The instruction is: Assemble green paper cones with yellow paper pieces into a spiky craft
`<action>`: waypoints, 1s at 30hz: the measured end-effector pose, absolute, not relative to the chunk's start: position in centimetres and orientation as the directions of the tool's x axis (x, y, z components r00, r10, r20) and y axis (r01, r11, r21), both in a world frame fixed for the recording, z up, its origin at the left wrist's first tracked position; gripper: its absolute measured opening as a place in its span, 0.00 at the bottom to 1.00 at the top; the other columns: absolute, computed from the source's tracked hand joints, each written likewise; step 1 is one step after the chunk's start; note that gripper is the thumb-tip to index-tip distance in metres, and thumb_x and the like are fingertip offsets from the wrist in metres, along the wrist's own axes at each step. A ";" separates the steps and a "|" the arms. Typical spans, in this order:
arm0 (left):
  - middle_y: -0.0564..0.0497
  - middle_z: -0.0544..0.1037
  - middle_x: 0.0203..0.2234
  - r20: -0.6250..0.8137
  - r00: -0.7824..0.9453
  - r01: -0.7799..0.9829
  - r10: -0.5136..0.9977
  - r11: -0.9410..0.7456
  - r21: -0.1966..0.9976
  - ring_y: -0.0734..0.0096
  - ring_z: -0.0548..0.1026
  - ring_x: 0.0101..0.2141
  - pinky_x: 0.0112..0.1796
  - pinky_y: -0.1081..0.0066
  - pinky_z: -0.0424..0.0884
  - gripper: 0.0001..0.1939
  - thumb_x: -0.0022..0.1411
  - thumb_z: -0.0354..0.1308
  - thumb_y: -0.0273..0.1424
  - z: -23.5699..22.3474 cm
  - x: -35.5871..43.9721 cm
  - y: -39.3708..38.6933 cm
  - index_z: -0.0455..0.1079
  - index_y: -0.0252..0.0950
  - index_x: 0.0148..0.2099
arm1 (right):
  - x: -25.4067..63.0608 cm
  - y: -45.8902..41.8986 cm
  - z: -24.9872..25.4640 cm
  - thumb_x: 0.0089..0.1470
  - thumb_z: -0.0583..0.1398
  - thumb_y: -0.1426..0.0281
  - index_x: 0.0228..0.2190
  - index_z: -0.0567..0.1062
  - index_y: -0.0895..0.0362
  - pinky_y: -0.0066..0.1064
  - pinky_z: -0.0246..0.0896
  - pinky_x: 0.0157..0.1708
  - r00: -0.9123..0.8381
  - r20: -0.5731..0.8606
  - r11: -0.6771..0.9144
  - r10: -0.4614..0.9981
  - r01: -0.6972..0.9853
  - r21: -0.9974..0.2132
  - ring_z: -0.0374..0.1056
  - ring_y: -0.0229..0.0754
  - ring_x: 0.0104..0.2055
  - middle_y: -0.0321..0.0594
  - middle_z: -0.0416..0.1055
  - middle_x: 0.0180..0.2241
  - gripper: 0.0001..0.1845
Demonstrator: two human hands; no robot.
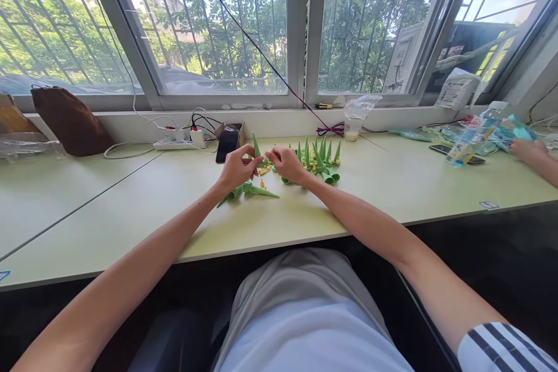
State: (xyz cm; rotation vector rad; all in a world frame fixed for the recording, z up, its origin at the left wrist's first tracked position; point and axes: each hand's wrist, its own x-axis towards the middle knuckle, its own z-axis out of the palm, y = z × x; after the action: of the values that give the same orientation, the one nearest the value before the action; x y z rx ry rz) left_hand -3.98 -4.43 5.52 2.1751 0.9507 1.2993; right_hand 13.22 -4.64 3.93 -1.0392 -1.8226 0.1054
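My left hand (239,167) is closed around a green plastic cone (256,144), its tip pointing up. Right beside it, my right hand (285,163) is pinched at the cone's side; whatever its fingertips hold is too small to make out. Between and below the hands lie small yellow pieces (263,171). Several loose green cones (249,189) lie on their sides under my left wrist. Past my right hand, a group of upright green cones (320,152) stands with yellow bits at their bases, and a few more cones (330,178) lie in front of them.
On the pale table (143,215) stand a dark phone (227,145) against a small box, a power strip (176,144) and a brown bag (72,122). Rightward are a plastic cup (352,128), a bottle (475,135), a flat phone (457,154) and another person's hand (529,151).
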 end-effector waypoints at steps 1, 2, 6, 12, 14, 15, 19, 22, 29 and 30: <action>0.56 0.71 0.21 0.587 0.327 0.338 0.741 -0.672 0.659 0.77 0.71 0.16 0.15 0.80 0.62 0.14 0.54 0.60 0.42 5.5 -4.0 -4.5 0.63 0.37 0.31 | 13.2 -4.7 3.9 0.60 0.53 0.65 0.19 0.63 0.57 0.27 0.43 0.25 -0.139 0.715 0.629 0.685 0.608 -0.485 0.49 0.33 0.22 0.29 0.56 0.17 0.18; 0.56 0.72 0.22 0.587 0.328 0.340 0.740 -0.672 0.658 0.78 0.71 0.16 0.15 0.80 0.62 0.14 0.55 0.60 0.42 5.5 -4.0 -4.5 0.63 0.37 0.32 | 13.2 -4.7 4.0 0.60 0.52 0.65 0.19 0.63 0.57 0.27 0.43 0.25 -0.142 0.718 0.631 0.681 0.611 -0.478 0.48 0.33 0.22 0.29 0.56 0.17 0.19; 0.52 0.75 0.31 0.603 0.325 0.338 0.728 -0.685 0.645 0.79 0.71 0.17 0.14 0.80 0.62 0.15 0.54 0.60 0.43 5.6 -3.9 -4.5 0.64 0.37 0.32 | 13.3 -4.9 4.1 0.60 0.51 0.65 0.18 0.62 0.57 0.27 0.44 0.25 -0.157 0.722 0.639 0.674 0.615 -0.462 0.48 0.33 0.22 0.30 0.57 0.17 0.20; 0.56 0.72 0.20 0.576 0.338 0.361 0.744 -0.668 0.651 0.76 0.71 0.16 0.15 0.79 0.62 0.14 0.54 0.61 0.41 5.7 -4.0 -4.6 0.64 0.38 0.32 | 13.2 -4.6 4.0 0.61 0.50 0.63 0.17 0.60 0.57 0.27 0.43 0.25 -0.163 0.726 0.638 0.669 0.628 -0.446 0.48 0.33 0.22 0.30 0.56 0.17 0.22; 0.58 0.70 0.16 0.576 0.338 0.361 0.744 -0.668 0.651 0.75 0.71 0.15 0.15 0.79 0.63 0.13 0.54 0.61 0.40 5.7 -4.1 -4.6 0.63 0.38 0.32 | 13.2 -4.6 4.0 0.62 0.50 0.63 0.17 0.61 0.57 0.27 0.43 0.25 -0.171 0.724 0.640 0.668 0.629 -0.441 0.48 0.33 0.22 0.30 0.57 0.17 0.22; 0.59 0.69 0.14 0.577 0.340 0.360 0.743 -0.670 0.650 0.74 0.71 0.15 0.16 0.78 0.63 0.13 0.54 0.61 0.40 5.8 -4.1 -4.7 0.63 0.39 0.32 | 13.2 -4.6 4.0 0.62 0.49 0.63 0.18 0.61 0.57 0.27 0.43 0.25 -0.176 0.725 0.643 0.666 0.629 -0.437 0.48 0.33 0.22 0.30 0.57 0.17 0.22; 0.59 0.68 0.12 0.581 0.365 0.352 0.727 -0.686 0.637 0.74 0.70 0.14 0.16 0.78 0.64 0.12 0.54 0.60 0.40 5.9 -4.1 -4.8 0.64 0.39 0.33 | 13.2 -4.6 4.1 0.63 0.49 0.63 0.18 0.63 0.57 0.28 0.44 0.26 -0.183 0.718 0.633 0.672 0.644 -0.429 0.48 0.33 0.23 0.30 0.56 0.17 0.23; 0.59 0.68 0.13 0.583 0.388 0.338 0.714 -0.699 0.631 0.73 0.71 0.15 0.17 0.77 0.65 0.11 0.56 0.59 0.40 5.9 -4.1 -5.0 0.66 0.39 0.35 | 13.1 -4.6 4.3 0.64 0.48 0.64 0.18 0.63 0.56 0.28 0.45 0.27 -0.189 0.707 0.624 0.682 0.655 -0.426 0.48 0.34 0.23 0.31 0.56 0.17 0.23; 0.58 0.69 0.15 0.586 0.387 0.338 0.712 -0.701 0.628 0.73 0.72 0.16 0.15 0.78 0.63 0.13 0.55 0.60 0.42 6.0 -4.0 -5.1 0.68 0.38 0.36 | 13.1 -4.6 4.2 0.64 0.47 0.63 0.19 0.65 0.56 0.28 0.46 0.27 -0.198 0.706 0.630 0.681 0.650 -0.425 0.50 0.34 0.23 0.31 0.56 0.17 0.24; 0.57 0.70 0.16 0.592 0.385 0.344 0.708 -0.706 0.619 0.74 0.72 0.16 0.15 0.78 0.63 0.12 0.56 0.59 0.41 6.0 -4.0 -5.1 0.68 0.38 0.37 | 13.1 -4.6 4.2 0.64 0.47 0.63 0.19 0.65 0.56 0.27 0.46 0.27 -0.199 0.704 0.632 0.682 0.646 -0.429 0.50 0.34 0.23 0.31 0.56 0.17 0.24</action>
State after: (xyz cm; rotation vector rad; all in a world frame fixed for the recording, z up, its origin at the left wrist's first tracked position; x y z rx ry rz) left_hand -3.97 -5.09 5.98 2.2535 0.9095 1.2522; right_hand 13.07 -4.64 4.21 -1.0529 -1.9010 0.0480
